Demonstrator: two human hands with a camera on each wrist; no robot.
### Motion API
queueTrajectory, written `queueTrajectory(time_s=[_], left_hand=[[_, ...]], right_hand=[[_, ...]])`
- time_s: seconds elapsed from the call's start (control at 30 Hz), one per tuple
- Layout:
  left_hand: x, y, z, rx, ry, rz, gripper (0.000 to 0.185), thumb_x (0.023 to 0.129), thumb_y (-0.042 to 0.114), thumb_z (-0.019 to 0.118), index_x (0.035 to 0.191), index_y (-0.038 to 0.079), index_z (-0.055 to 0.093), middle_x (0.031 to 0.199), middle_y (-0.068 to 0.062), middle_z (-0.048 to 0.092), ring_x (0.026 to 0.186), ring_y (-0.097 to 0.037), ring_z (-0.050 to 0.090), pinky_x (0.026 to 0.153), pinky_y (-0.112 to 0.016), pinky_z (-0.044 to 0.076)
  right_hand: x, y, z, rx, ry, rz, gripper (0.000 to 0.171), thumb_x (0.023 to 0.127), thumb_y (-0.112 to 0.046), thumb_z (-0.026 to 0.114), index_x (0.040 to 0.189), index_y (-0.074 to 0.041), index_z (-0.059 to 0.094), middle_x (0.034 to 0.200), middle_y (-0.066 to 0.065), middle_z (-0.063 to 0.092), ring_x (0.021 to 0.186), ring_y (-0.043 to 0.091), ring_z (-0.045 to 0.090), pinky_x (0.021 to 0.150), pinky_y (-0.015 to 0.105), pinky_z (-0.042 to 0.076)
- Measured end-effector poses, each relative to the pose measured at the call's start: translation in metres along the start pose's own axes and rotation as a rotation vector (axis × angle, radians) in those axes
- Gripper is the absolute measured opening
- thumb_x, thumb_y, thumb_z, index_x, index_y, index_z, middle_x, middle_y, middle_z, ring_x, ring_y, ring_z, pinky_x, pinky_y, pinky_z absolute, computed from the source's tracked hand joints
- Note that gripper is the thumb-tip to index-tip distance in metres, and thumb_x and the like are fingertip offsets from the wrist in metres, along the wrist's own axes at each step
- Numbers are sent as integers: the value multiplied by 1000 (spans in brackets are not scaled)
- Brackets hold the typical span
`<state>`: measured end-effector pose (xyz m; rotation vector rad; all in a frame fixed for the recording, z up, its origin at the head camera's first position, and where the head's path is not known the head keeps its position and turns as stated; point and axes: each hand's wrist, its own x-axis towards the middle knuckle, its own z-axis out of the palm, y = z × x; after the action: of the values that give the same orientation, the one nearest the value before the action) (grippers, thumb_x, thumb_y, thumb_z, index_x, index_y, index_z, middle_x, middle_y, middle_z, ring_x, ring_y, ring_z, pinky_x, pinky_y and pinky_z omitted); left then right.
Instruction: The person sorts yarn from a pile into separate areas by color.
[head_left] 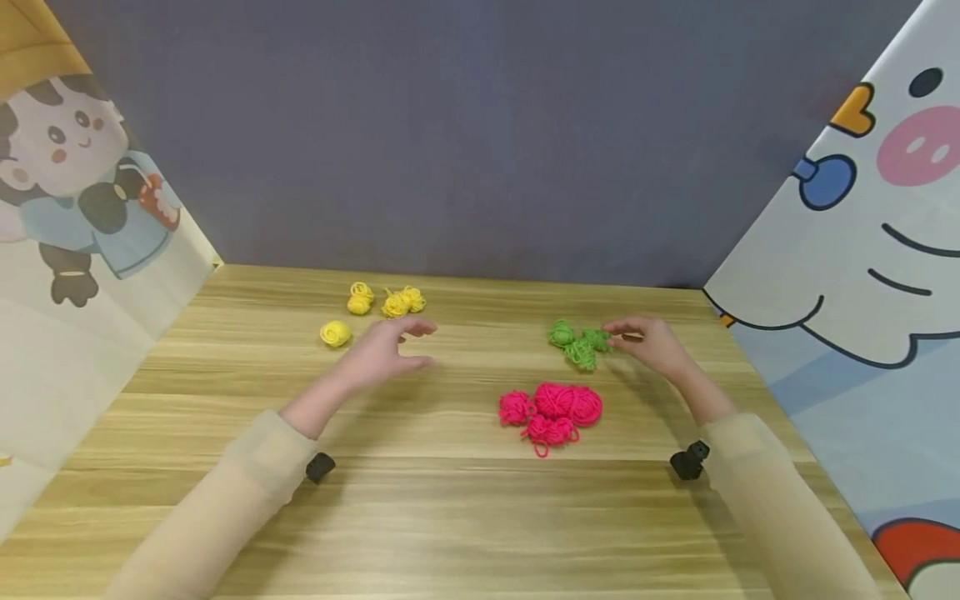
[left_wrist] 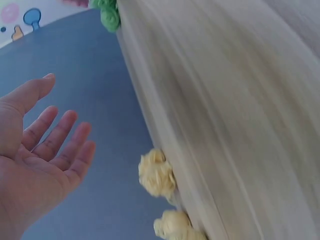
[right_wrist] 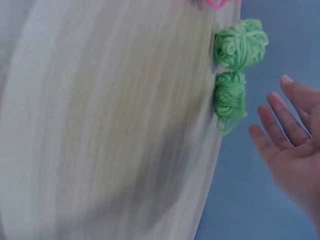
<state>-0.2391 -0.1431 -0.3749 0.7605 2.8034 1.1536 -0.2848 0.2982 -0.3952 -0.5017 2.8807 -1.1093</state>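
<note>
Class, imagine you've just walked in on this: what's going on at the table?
A person is reaching over a wooden table with bare hands, and neither hand is holding anything. The right hand is close beside the green yarn, with a gap visible in the right wrist view. The left hand hovers near the yellow yarn. The pink yarn lies nearer the person than the green. At this moment, the yarn sits in three groups by colour.
</note>
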Motion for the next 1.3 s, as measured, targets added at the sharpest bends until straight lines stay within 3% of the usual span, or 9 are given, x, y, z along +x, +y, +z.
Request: queueTrajectory(time_s=[0.17,0.4,0.87,1.13,1.3], left_hand=[[-8,-9,-15,5,34,-38,49,82,20,74,126,9,56,125,-8,60,116,-27,53,98,-46,44],[-16,-24,-28,33,94,-58,48,81,19,74,124,6,57,123,-12,61,116,-30,53,97,-46,44],[-33,-52,-45,11,158,-116,49,84,25,73,126,7,56,131,-14,56,120,-41,48,101,-56,37],[-38,-67,-53,31,165,-167,55,84,32,72,129,8,54,135,-16,52,122,-46,44,102,-60,35],[-39,-79,-55,46,177,-176,54,84,29,72,129,6,54,134,-17,52,122,-43,45,102,-58,36]], right_hand=[[-10,-10,2,12,14,-14,27,88,-4,64,114,4,64,117,21,62,111,36,57,93,44,49],[-24,-23,10,96,-5,18,31,88,-8,66,115,5,62,119,22,61,111,38,59,87,28,53],[-46,-43,23,171,29,-52,30,85,0,66,115,4,63,117,21,62,106,38,60,81,22,54],[-53,-46,34,169,67,-87,30,82,0,69,112,4,65,110,22,64,100,36,63,79,27,56],[-55,-43,41,140,51,-69,31,83,1,68,114,6,62,111,25,63,100,40,62,80,34,56]])
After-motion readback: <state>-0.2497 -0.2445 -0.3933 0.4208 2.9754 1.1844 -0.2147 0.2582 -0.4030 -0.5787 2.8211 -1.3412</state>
